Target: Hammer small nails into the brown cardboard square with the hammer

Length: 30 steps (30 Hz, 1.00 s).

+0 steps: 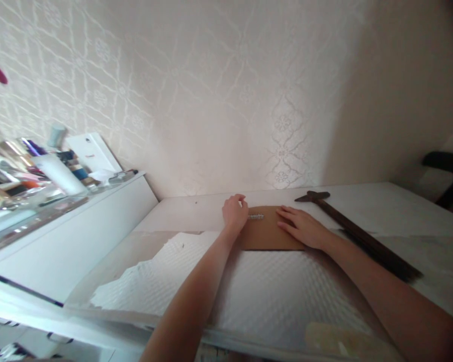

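Note:
A flat brown board [269,234] lies on white quilted padding at the middle of the table. Across its upper left runs a short, silvery, blurred strip [256,216]; I cannot tell what it is made of. My left hand [236,211] is at the board's left edge beside the strip, its fingers curled in towards the thumb. Whatever those fingers may hold is hidden. My right hand [303,226] rests on the right side of the board with fingers stretched out. A dark brown hammer [347,223] with a long handle lies to the right of that hand.
White padding [147,281] with a torn left edge covers part of the white table [177,211]. To the left, a white cabinet [79,241] carries many bottles, tubes and a white box [92,153]. A patterned wall [218,100] closes off the back. A black chair part [448,166] shows at right.

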{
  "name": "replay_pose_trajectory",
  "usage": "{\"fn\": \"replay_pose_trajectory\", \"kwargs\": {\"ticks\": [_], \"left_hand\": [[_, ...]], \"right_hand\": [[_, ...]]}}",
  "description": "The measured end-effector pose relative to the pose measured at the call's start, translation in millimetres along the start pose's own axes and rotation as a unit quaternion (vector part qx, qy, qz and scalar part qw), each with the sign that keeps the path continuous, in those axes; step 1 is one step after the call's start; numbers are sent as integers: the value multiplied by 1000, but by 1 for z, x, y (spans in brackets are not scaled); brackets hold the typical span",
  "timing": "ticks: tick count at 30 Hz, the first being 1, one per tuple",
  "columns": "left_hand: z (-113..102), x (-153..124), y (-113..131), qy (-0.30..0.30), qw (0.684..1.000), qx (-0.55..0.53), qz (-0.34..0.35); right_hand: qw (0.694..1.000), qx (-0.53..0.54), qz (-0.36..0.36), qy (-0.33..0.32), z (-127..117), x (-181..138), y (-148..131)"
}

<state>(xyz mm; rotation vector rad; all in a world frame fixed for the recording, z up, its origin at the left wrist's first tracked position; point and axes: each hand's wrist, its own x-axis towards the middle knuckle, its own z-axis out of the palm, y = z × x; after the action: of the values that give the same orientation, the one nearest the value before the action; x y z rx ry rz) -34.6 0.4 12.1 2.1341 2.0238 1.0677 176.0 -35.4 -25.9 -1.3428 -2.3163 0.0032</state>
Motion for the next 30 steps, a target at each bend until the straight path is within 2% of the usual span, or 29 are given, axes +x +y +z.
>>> {"fn": "replay_pose_trajectory", "kwargs": {"ticks": [3,5,10,14,19,30], "left_hand": [[-12,21,-25,-27,996,81,20],[-23,35,-49,-28,990,136,7],[-50,59,-115,-10,968,222,-117],[-58,68,-149,-53,965,183,-180],[-58,71,-156,-74,962,191,-181],[-55,63,-134,-52,965,194,-168]], "right_hand": [[1000,0,7,0,-1,0,0],[1000,1,11,1,-1,-1,-1],[1000,2,21,3,0,-2,-1],[1000,1,28,2,-1,-3,-1],[1000,2,30,1,-3,-3,-3],[999,-1,37,-1,-6,-2,-8]]}}
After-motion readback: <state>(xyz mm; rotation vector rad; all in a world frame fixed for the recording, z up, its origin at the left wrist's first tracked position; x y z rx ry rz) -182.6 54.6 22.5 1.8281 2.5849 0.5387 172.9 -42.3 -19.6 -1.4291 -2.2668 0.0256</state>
